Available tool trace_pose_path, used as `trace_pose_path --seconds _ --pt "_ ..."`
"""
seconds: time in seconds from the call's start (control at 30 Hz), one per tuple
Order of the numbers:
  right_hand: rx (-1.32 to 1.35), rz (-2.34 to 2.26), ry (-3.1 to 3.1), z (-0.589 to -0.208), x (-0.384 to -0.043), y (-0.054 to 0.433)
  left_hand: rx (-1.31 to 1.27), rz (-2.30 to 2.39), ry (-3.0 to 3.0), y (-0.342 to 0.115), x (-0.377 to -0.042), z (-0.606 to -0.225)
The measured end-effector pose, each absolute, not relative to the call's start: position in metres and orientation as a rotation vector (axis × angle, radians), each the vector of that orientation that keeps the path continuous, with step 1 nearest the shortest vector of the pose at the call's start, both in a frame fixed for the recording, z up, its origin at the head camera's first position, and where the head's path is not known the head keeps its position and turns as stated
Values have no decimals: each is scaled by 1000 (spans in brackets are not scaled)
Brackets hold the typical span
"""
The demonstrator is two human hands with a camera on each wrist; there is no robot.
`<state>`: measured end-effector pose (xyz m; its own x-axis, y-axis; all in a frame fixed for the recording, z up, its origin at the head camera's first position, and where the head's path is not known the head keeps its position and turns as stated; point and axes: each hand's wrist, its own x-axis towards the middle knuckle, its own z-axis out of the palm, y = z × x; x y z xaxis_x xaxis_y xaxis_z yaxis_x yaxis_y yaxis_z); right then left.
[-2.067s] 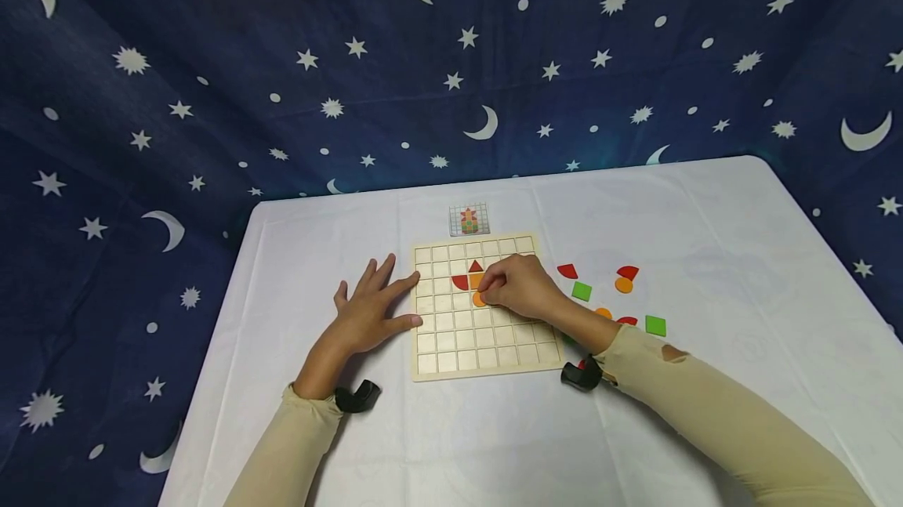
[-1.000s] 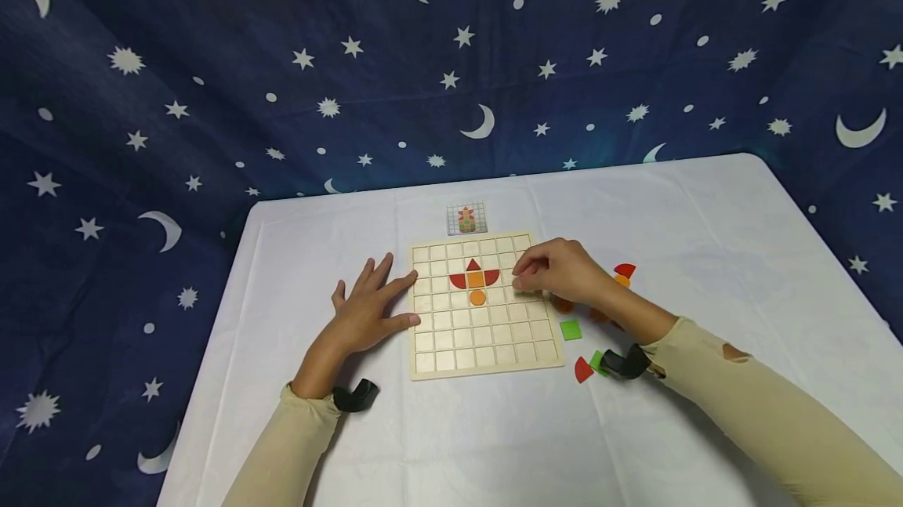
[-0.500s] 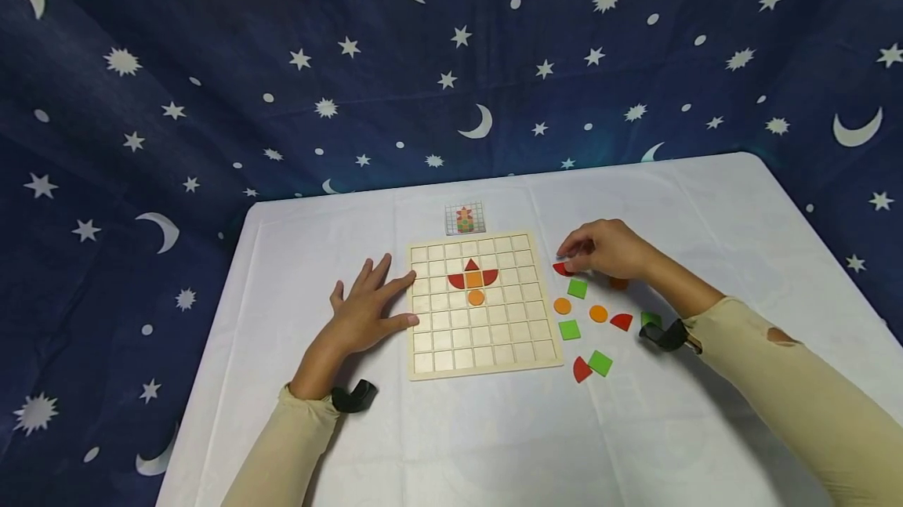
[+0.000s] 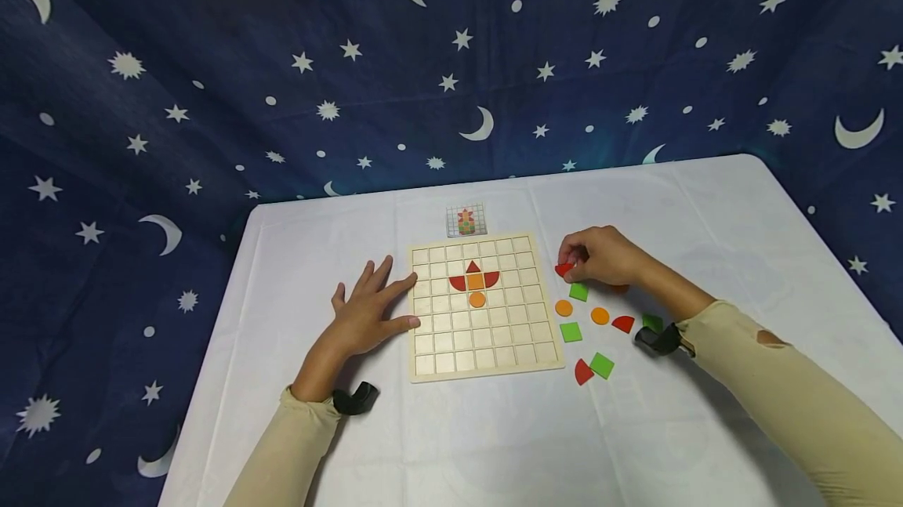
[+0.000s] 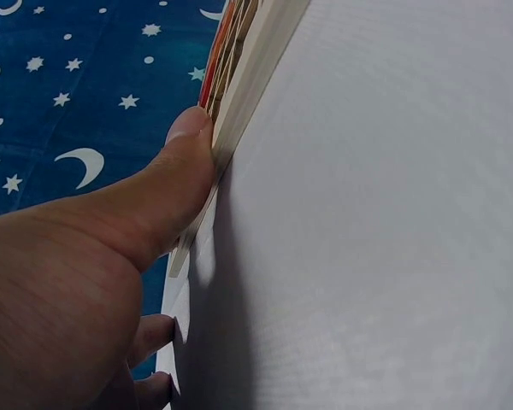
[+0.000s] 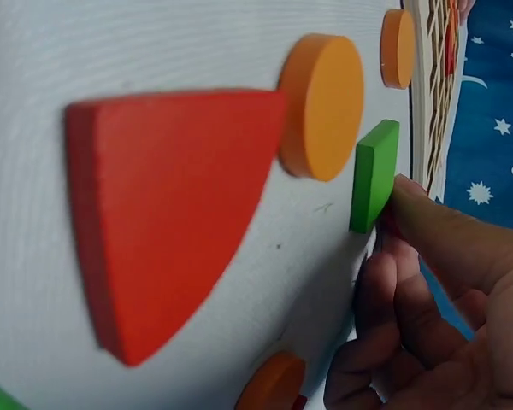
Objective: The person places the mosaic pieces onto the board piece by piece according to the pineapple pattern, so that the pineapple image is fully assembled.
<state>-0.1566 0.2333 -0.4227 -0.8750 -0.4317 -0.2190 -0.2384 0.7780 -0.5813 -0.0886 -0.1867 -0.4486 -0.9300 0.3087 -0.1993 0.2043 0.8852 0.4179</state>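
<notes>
Your right hand [image 4: 603,255] was clamped on a red quarter-circle [image 4: 563,269], pinching it between thumb and fingertips, right of centre in the head view. Your left hand [image 4: 367,317] lay with fingers spread, thumb and one finger against the left edge of the grid board [image 4: 458,362].

Change noted: about two seconds earlier, your right hand was over the board, hiding the cell right of the orange square [image 4: 476,281]. It had since moved off to the right, and a seated red piece [image 4: 491,279] showed in that cell. Judged from this, one placement was complete and the next pick-up had begun.

Position relative to the grip: the pinched piece sat at the left tip of your right hand, near the board's right edge. A green square [image 4: 578,292] lay just below it in the frame, with an orange disc [image 4: 563,308] farther down. You could not confirm whether the piece had cleared the tablecloth [image 4: 494,444].
</notes>
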Motion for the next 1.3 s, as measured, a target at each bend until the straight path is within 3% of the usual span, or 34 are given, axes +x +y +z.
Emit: trace_pose_path --seconds 0.57,0.9,1.3 --pt "-218 -1175 2449 -425 -152 205 385 575 2796 -187 -89 -449" --pt "-180 -1382 2198 -428 -145 182 393 583 2796 -187 -88 -449" --pt "-205 -1231 2377 -429 -134 151 382 564 2793 -186 -89 -449"
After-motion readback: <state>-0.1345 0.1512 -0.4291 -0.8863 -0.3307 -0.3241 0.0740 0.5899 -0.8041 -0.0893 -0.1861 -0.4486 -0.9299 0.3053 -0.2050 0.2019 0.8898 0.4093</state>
